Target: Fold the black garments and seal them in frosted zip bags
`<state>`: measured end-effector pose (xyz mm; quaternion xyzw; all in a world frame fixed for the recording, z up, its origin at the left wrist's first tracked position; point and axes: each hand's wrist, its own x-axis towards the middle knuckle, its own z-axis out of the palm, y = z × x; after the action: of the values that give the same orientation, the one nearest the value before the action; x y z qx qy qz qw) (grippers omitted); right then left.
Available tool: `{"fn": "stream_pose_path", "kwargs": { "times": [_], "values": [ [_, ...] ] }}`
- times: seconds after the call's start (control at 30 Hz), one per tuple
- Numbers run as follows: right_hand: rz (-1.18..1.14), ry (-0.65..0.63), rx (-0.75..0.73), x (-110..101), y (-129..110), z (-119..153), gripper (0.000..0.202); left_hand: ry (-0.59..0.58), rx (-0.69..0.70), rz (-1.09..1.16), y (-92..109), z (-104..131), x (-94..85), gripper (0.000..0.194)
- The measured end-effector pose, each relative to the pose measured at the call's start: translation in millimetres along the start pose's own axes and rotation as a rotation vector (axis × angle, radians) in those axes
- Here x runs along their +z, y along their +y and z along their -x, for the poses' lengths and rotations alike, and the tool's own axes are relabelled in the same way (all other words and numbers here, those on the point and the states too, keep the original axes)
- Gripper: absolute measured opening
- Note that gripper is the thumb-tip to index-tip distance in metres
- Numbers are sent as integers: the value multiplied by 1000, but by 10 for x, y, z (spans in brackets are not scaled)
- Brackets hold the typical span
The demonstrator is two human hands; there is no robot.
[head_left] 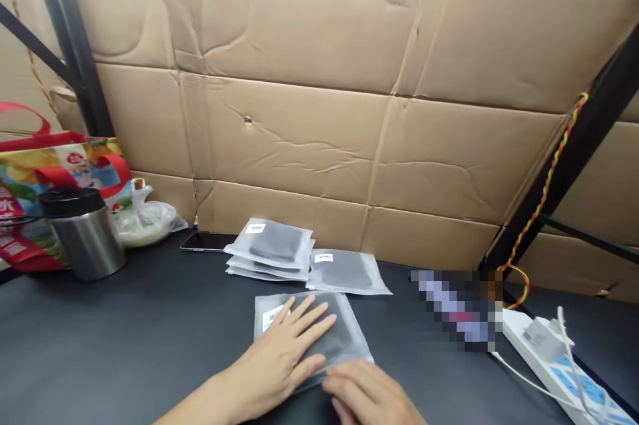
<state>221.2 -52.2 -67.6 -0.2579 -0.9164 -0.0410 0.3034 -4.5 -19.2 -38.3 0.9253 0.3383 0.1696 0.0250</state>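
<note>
A frosted plastic bag (352, 332) with a dark flat item inside and a white barcode label lies on the black table in front of me. My left hand (287, 352) rests flat on it, fingers spread. At the bag's near right edge is my right hand (369, 388), its fingers curled together; whether they pinch the edge is hidden. Behind, several similar bags form a stack (272, 245), and one more labelled bag (347, 272) lies just right of that stack.
A phone (207, 242) lies left of the stack. Farther left are a steel tumbler (87, 242), a clear plastic bag (147, 222) and a colourful tote (20, 178). A power strip (564, 368) with cables and a pixelated object are at the right. Cardboard (299, 132) stands behind.
</note>
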Motion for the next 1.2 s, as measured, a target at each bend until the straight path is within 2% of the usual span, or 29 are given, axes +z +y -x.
{"fn": "stream_pose_path", "kwargs": {
  "times": [0.07, 0.13, 0.2, 0.27, 0.37, 0.43, 0.53, 0.67, 0.87, 1.03, 1.1, 1.2],
  "values": [
    [29, -57, 211, -162, 111, 53, 40, -55, 26, -77, -48, 56, 102, 59],
    [38, -151, 332, -272, 223, 96, 51, -82, 19, -128, -77, 96, 160, 61],
    [5, -214, 365, -316, 304, 123, 54, -100, 17, -150, -88, 107, 156, 60],
    [-43, -233, 369, -308, 345, 135, 50, -106, 24, -156, -63, 78, 111, 57],
    [-132, -191, 373, -257, 356, 150, 43, -70, -4, -189, 95, -62, 66, 52],
    [-209, -153, 390, -222, 355, 168, 42, -55, -39, -227, 269, -213, 102, 46],
    [-297, -91, 408, -179, 367, 205, 42, -92, -14, -264, 500, -457, 236, 22],
    [-418, -28, 457, -150, 408, 234, 38, -135, 74, -301, 567, -628, 375, 16],
    [-538, 13, 503, -102, 449, 205, 18, -130, 62, -300, 499, -633, 396, 14],
    [-492, 41, 523, -88, 439, 209, 12, -129, 55, -262, 550, -643, 353, 16],
    [-432, 40, 513, -109, 457, 239, 15, -129, 61, -247, 533, -550, 299, 15],
    [-348, 42, 537, -172, 502, 281, 19, -134, 6, -218, 409, -275, 200, 16]
  ]
}}
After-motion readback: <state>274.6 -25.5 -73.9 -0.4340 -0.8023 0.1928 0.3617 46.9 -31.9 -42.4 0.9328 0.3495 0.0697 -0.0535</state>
